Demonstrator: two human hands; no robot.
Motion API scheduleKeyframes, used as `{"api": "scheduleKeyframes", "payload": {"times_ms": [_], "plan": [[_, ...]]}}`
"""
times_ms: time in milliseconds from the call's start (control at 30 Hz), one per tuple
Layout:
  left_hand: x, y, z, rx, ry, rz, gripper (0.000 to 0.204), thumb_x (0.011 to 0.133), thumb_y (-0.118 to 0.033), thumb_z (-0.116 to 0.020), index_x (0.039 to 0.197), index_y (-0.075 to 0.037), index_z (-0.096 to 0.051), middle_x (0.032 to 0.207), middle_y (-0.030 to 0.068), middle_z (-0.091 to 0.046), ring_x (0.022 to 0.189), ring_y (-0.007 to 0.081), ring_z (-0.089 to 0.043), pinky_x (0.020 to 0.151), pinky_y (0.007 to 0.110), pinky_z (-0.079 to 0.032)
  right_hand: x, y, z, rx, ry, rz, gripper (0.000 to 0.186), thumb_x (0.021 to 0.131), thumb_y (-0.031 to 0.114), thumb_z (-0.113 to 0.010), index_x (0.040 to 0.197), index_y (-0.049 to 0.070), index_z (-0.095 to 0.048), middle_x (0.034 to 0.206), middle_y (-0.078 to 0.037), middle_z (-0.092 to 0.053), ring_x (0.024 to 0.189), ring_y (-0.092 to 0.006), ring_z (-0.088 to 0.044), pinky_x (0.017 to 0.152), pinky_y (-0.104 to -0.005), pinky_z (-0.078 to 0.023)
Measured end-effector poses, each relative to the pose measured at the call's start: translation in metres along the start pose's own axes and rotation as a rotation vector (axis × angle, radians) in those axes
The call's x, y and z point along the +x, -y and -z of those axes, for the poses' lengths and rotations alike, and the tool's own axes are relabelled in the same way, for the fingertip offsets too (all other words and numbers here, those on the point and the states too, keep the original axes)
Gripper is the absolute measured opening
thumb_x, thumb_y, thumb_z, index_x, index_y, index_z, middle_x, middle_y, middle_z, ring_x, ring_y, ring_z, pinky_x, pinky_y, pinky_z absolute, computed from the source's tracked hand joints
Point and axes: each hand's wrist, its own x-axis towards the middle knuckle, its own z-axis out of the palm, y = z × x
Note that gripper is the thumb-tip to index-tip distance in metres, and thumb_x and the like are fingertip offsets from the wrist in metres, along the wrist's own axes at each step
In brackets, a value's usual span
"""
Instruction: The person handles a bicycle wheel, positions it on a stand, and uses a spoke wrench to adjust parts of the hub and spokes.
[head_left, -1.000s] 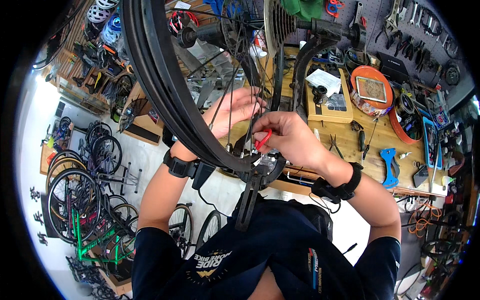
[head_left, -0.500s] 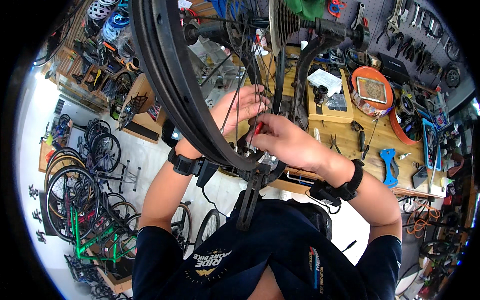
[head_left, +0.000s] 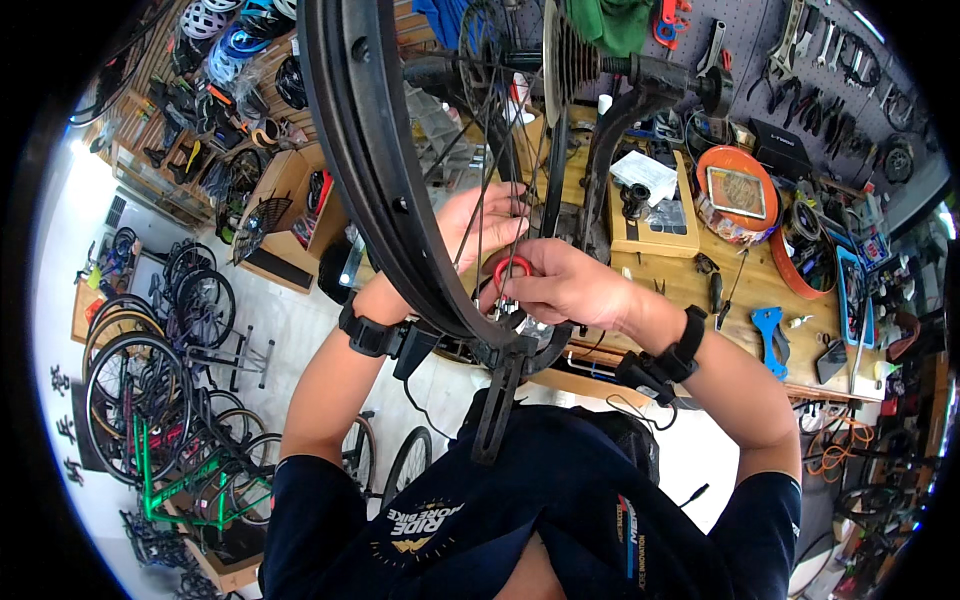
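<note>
A black bicycle wheel rim with thin dark spokes stands upright in a black truing stand, with a cassette on its hub. My right hand is closed on a small red ring-shaped spoke wrench, at the spokes close to the rim's near inner edge. My left hand reaches in from the left, partly behind the rim and spokes. Its fingers stretch out and lie slightly apart among the spokes, close to the right fingers. Whether they touch a spoke I cannot tell.
On the wooden workbench to the right lie a cardboard box, an orange round tray, a blue tool and screwdrivers. Tools hang on the pegboard. Several bicycles stand at left, with helmets above.
The rim appears shifted slightly right as the view moved. The red spoke wrench has turned in my right fingers, so its ring now shows. My left hand stays among the spokes.
</note>
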Motion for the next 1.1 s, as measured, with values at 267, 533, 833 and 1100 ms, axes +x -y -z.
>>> {"api": "scheduleKeyframes", "payload": {"times_ms": [267, 533, 833, 1100], "plan": [[-0.021, -0.036, -0.002, 0.599, 0.111, 0.149, 0.033, 0.095, -0.032, -0.065, 0.088, 0.001, -0.064, 0.07, -0.0014, -0.059, 0.064, 0.0051, -0.05, 0.057, 0.026, -0.042, -0.007, 0.001, 0.0, -0.267, -0.151, 0.037, 0.023, 0.094, 0.018, -0.065, 0.096, -0.004, -0.063, 0.066, -0.004, -0.06, 0.05, -0.0091, -0.057, 0.046, -0.0255, -0.041], [-0.018, -0.036, -0.014, 0.631, 0.132, 0.234, 0.04, 0.089, -0.034, -0.069, 0.073, 0.002, -0.068, 0.055, 0.0048, -0.056, 0.053, 0.0068, -0.045, 0.049, 0.029, -0.038, -0.031, 0.007, -0.004, -0.713, -0.394, 0.188, 0.027, 0.084, 0.019, -0.074, 0.092, -0.006, -0.066, 0.079, -0.018, -0.069, 0.071, -0.0253, -0.069, 0.065, -0.0352, -0.052], [-0.039, -0.035, -0.017, 0.11, 0.142, 0.333, 0.027, 0.093, -0.019, -0.066, 0.11, 0.001, -0.067, 0.087, 0.0047, -0.07, 0.066, 0.0046, -0.056, 0.06, 0.02, -0.046, -0.045, 0.016, 0.011, -0.7, -0.466, 0.171, 0.023, 0.089, 0.018, -0.069, 0.094, -0.005, -0.066, 0.08, -0.018, -0.07, 0.07, -0.024, -0.068, 0.066, -0.0341, -0.052], [-0.038, -0.016, -0.001, -0.466, 0.364, 0.153, 0.055, 0.087, -0.03, -0.074, 0.128, 0.003, -0.056, 0.117, 0.0174, -0.065, 0.093, 0.0134, -0.063, 0.082, 0.023, -0.05, -0.052, 0.007, 0.022, -0.612, -0.417, 0.113, 0.026, 0.09, 0.017, -0.067, 0.102, -0.005, -0.063, 0.08, -0.015, -0.07, 0.064, -0.0182, -0.064, 0.062, -0.0327, -0.05]]}}
